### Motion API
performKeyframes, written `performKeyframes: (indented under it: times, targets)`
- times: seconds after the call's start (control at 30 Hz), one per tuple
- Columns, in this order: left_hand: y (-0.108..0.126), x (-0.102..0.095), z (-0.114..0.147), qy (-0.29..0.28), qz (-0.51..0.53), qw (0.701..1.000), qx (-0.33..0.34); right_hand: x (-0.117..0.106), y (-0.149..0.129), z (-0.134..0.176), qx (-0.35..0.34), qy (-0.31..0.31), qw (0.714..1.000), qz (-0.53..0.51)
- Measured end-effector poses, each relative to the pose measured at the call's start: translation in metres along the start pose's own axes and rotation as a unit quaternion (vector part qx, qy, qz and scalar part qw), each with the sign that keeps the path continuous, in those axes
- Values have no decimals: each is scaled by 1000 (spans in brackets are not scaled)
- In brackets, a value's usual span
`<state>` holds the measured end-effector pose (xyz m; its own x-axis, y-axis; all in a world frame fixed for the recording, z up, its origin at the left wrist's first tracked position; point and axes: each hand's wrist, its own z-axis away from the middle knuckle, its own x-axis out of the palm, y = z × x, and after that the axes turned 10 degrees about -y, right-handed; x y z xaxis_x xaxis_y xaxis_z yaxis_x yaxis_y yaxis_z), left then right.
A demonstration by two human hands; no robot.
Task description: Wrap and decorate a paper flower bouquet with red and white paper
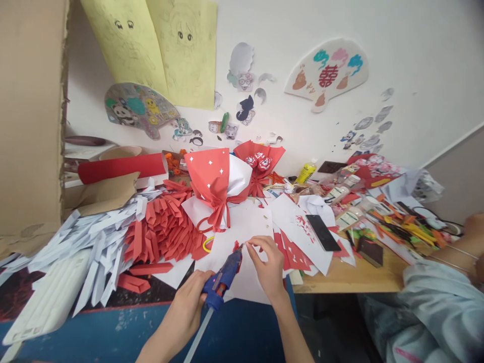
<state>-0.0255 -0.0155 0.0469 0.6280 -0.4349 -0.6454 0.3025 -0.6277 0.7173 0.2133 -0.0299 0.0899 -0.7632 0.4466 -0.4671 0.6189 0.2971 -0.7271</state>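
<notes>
My left hand [189, 301] is wrapped around a blue hot glue gun [226, 275]. A long translucent glue stick [199, 334] sticks out of its back end, and its nozzle points up and away from me. Right by the nozzle tip, my right hand [269, 264] has thumb and forefinger pinched together; what they hold is too small to make out. A small red piece [236, 245] shows just behind the nozzle. Under both hands lies white paper [242, 222]. Beyond them stands a red and white paper bouquet [214, 176], gathered at its neck.
Folded red paper strips [162, 227] and white strips [102, 242] are heaped at left. A second red bouquet [260, 161] holds wrapped lollipops. A phone [322, 233] lies on papers at right. Markers [412, 227] and bottles crowd the wooden table [340, 282]; another person's sleeve [438, 297] is beside it.
</notes>
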Motion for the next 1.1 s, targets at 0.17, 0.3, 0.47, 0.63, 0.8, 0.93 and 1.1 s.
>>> performKeyframes:
  times: [0.17,0.3,0.47,0.63,0.8,0.93,1.1]
  targets:
    - [-2,1,2,-1,-2,1000,-10,0,0,0,-3,0,1000,1]
    - [-1,0,1,-7,-3,1000,-16,1,0,0,0,-2,1000,-1]
    - [1,-2,1,-11,2,1000,-26,1,-2,2,-5,0,1000,-4]
    - [0,-1,1,-10,-2,1000,-19,0,-3,2,1,3,1000,-6]
    - [3,-4,-1,-7,-16,1000,6,-3,-4,1,25,11,999,-30]
    - [4,-4,-4,-22,-75,997,0,-6,-1,1,80,36,990,-108]
    - [-7,12,-22,-40,-263,964,-15,-13,0,-5,163,21,955,-247]
